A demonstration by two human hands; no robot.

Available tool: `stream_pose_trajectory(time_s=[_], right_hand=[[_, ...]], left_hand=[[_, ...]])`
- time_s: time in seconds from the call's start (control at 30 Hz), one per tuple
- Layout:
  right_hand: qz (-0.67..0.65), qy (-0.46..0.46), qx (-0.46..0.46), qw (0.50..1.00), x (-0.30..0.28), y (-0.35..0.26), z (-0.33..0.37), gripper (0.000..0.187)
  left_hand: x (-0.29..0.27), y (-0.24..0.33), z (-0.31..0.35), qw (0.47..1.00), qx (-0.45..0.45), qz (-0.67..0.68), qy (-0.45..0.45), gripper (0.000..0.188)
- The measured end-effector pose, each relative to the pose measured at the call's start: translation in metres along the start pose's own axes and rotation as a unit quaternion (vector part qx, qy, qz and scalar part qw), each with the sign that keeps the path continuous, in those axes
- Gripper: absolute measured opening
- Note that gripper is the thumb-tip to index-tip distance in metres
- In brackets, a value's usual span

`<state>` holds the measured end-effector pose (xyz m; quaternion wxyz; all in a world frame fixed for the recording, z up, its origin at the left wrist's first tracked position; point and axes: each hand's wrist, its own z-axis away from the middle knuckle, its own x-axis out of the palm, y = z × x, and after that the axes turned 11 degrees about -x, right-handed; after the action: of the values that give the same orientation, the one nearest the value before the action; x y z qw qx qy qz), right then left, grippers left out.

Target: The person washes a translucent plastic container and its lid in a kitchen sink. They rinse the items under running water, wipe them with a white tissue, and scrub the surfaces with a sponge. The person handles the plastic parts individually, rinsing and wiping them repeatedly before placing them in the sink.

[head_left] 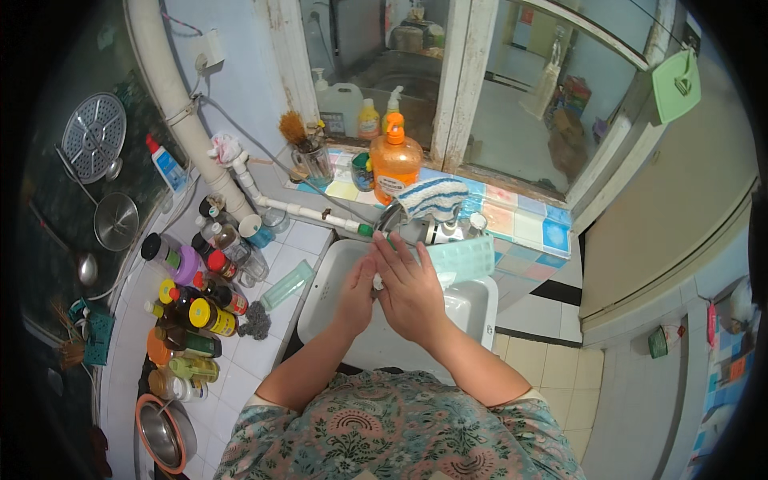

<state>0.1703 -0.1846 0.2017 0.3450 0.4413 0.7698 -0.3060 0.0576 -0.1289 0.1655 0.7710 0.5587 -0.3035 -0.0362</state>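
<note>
Over a white sink (332, 268) my left hand (357, 294) and my right hand (412, 288) are pressed together, palms touching. The fingers are stretched out and point toward the metal tap (394, 216). A bit of white shows between the palms; I cannot tell what it is. An orange pump bottle of soap (394, 160) stands on the tiled ledge just behind the tap. A blue and white striped cloth (434, 196) hangs over the tap, and a pale green ribbed mat (462, 260) lies at the sink's right rim.
Several bottles and jars (196, 308) crowd the white tiled counter left of the sink, with a grey scrubber (256, 320) and a metal bowl (164, 432). A white pipe (172, 88) runs up the wall. Ladles and a strainer (94, 136) hang at left. A window (512, 88) lies behind.
</note>
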Motion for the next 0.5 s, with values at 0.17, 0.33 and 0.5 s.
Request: stream_pose_trajectory(time_s=[0.17, 0.33, 0.5], right_hand=[[0.138, 0.032, 0.12, 0.983, -0.027, 0.05, 0.013, 0.048], [-0.458, 0.186, 0.286, 0.821, -0.042, 0.083, 0.039, 0.042], [-0.763, 0.178, 0.244, 0.572, -0.061, 0.079, 0.043, 0.046]], left_hand=[[-0.028, 0.013, 0.002, 0.995, 0.056, 0.013, -0.078, 0.041], [-0.022, 0.015, 0.006, 0.996, 0.041, 0.034, -0.065, 0.046], [-0.032, 0.023, -0.004, 0.99, 0.02, -0.127, -0.064, 0.048]])
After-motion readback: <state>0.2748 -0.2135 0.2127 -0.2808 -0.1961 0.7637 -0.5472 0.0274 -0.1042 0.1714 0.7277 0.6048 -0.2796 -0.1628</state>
